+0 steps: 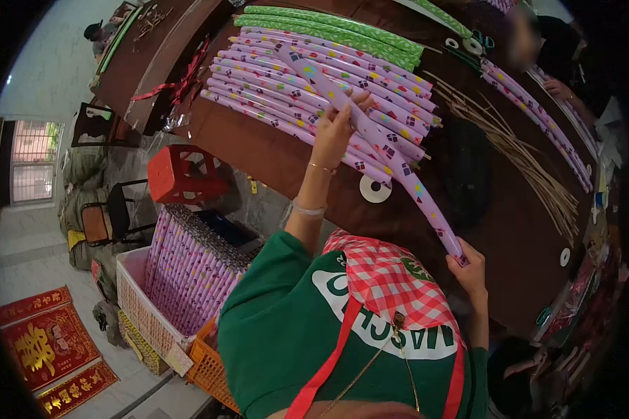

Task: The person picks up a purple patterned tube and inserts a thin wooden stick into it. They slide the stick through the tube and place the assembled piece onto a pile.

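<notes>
Bench (391,218) spreads beyond both hands, lilac rolls (258,80) beside the left hand (339,119), which curls half-closed around one long patterned roll (383,142); right hand (470,264) grips its near end. White ring (375,188) lies between them.

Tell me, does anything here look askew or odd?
Right of the neatly rowed rolls, brown sticks lie loosely fanned; left of the rolls, red strips look tangled. One purple roll slants across the row, but the left hand and right hand hold it. No spill shows.
</notes>
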The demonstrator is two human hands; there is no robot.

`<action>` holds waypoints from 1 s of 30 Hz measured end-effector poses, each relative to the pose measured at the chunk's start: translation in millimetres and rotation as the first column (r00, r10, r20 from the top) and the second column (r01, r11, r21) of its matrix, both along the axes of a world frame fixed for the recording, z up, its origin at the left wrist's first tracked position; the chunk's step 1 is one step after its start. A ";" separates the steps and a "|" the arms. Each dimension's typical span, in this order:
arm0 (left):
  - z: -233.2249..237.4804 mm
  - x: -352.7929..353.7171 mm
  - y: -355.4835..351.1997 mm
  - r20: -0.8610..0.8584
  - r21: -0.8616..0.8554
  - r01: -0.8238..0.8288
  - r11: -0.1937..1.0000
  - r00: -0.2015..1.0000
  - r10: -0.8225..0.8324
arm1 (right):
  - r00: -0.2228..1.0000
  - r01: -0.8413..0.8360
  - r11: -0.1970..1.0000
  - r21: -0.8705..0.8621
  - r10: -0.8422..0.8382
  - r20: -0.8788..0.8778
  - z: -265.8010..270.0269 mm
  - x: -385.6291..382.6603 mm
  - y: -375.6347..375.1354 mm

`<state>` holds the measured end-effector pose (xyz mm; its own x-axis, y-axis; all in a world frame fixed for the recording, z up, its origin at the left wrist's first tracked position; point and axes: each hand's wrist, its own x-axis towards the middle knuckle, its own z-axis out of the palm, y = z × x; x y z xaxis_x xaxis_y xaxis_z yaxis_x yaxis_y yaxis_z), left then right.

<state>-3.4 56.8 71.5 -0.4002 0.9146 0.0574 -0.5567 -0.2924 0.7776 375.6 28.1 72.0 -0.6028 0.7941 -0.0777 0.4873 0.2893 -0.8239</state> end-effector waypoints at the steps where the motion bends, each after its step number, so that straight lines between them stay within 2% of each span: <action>1: 2.5 -12.1 3.7 -0.007 0.015 -0.034 0.999 0.999 0.034 | 1.000 -0.006 1.000 0.001 0.006 -0.001 -2.1 3.3 0.0; 3: 11.4 -31.9 9.0 -0.049 0.012 -0.118 0.993 0.992 0.119 | 1.000 0.018 0.999 -0.032 -0.018 0.001 -7.5 13.3 -0.1; 5: 14.4 -49.6 12.4 -0.064 0.063 -0.135 0.989 0.988 0.139 | 0.999 0.022 1.000 -0.016 -0.021 0.035 -11.2 27.0 -0.8; 6: -1.3 -63.3 17.9 -0.106 -0.031 -0.205 0.978 0.974 0.200 | 0.997 0.038 0.999 -0.007 -0.038 0.070 -15.3 31.3 -1.0; 7: 3.9 -63.3 16.2 -0.086 -0.036 -0.211 0.977 0.974 0.208 | 0.995 0.051 0.999 0.004 -0.051 0.088 -17.2 35.0 -1.8; 8: 8.5 -60.9 15.5 -0.062 -0.044 -0.210 0.977 0.976 0.208 | 0.996 0.030 1.000 0.001 -0.030 0.078 -21.5 32.3 1.0; 9: 18.0 -55.7 19.2 -0.016 -0.033 -0.171 0.985 0.985 0.170 | 0.999 0.019 0.998 0.066 -0.022 0.047 -24.2 30.8 1.2; 10: 13.0 -57.1 17.0 -0.042 -0.046 -0.206 0.978 0.978 0.204 | 0.999 0.030 0.991 0.134 -0.034 0.028 -22.4 34.0 -2.6; 12: 7.8 -54.2 19.3 -0.070 -0.019 -0.177 0.984 0.982 0.175 | 0.997 0.074 0.996 0.049 -0.076 0.031 -14.9 31.0 -5.4; 13: 24.6 -43.2 16.0 -0.072 0.008 -0.134 0.991 0.988 0.134 | 0.997 0.073 0.995 0.068 -0.075 0.034 -13.6 30.6 -6.7; 14: 23.9 -38.8 18.6 -0.029 0.036 -0.126 0.991 0.991 0.128 | 0.993 0.103 0.992 0.079 -0.107 0.045 -13.2 34.2 -7.0; 15: 22.4 -38.8 17.8 0.003 0.057 -0.139 0.989 0.990 0.139 | 0.996 0.083 0.993 0.084 -0.084 0.009 -14.6 33.5 -7.3; 16: 16.9 -43.1 17.8 -0.043 0.043 -0.123 0.992 0.991 0.125 | 0.998 0.048 0.995 0.086 -0.045 -0.034 -16.7 29.9 -6.6; 18: 14.4 -42.8 19.5 0.035 0.081 -0.084 0.993 0.996 0.081 | 0.998 0.051 0.995 0.089 -0.049 -0.027 -22.4 35.8 -8.0; 19: 21.8 -36.1 19.1 -0.047 0.015 -0.167 0.986 0.985 0.167 | 0.998 0.068 0.993 0.098 -0.067 -0.011 -24.5 39.3 -8.7; 21: 17.5 -38.5 20.9 -0.187 -0.061 -0.218 0.974 0.961 0.203 | 0.999 0.038 0.991 0.132 -0.038 -0.005 -23.0 39.5 -7.5; 22: 10.4 -40.0 24.0 -0.262 -0.031 -0.258 0.966 0.934 0.241 | 0.999 0.038 0.993 0.116 -0.039 0.005 -21.4 39.3 -8.6; 26: 5.9 -35.5 28.8 -0.261 0.009 -0.303 0.953 0.919 0.295 | 0.999 0.027 0.992 0.121 -0.025 -0.020 -18.5 37.5 -8.7; 30: 24.4 -21.6 29.4 -0.134 0.021 -0.265 0.964 0.955 0.265 | 0.999 0.039 0.990 0.135 -0.040 0.005 -23.7 44.6 -6.3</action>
